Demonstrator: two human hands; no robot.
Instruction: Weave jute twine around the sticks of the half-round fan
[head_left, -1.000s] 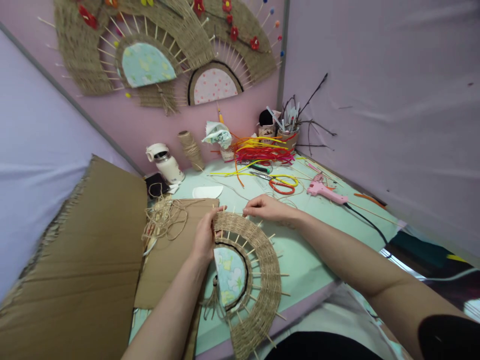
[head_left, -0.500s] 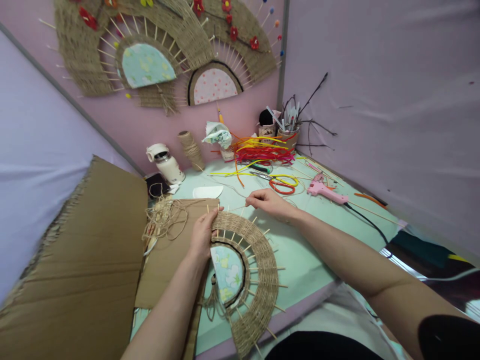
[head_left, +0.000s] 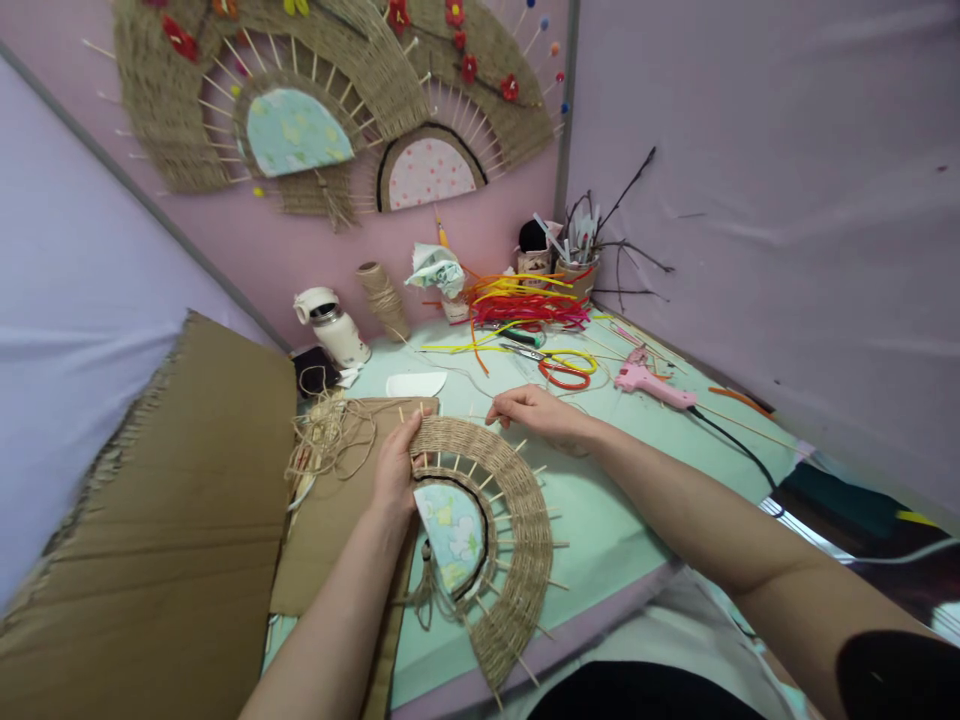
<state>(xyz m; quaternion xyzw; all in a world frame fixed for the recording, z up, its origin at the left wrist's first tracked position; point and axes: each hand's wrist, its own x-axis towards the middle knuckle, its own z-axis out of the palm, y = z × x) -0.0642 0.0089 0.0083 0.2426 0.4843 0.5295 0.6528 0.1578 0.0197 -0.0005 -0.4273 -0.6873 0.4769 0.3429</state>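
**Fan's outer rim just beside the pinched right fingers**

We hold the woven fan (head_left: 532, 530) by its far end with our left hand (head_left: 395, 465): the thumb lies over the weave, and the fingers that show curl behind, so the band is gripped between them. Our right hand (head_left: 529, 408) is just beyond the fan's outer rim. Its thumb and fingertips are pressed together and seem to pinch the twine (head_left: 467, 375), a thin strand that runs back to the spool (head_left: 383, 305) beyond the fan; the very tips are too small for us to tell whether they touch a rib as well.

The relation that counts, we judge, is between rim and right fingers. The fan lies on our near side of them, its bowed rim and jutting ribs (head_left: 561, 545) turned to the right. Its long axis runs from the far end in our left hand toward our body, slanting a little to the right as it nears us. The left hand is the nearer one, in contact with the fan; the right is close to the upper stretch of the rim.

The fan is over the tabletop (head_left: 615, 520), with the cardboard (head_left: 345, 540) to its left and the tassel (head_left: 427, 575) hanging by its straight edge. Beyond the fan and to its right are the scissors (head_left: 566, 365), with the glue gun (head_left: 649, 382) farther right.
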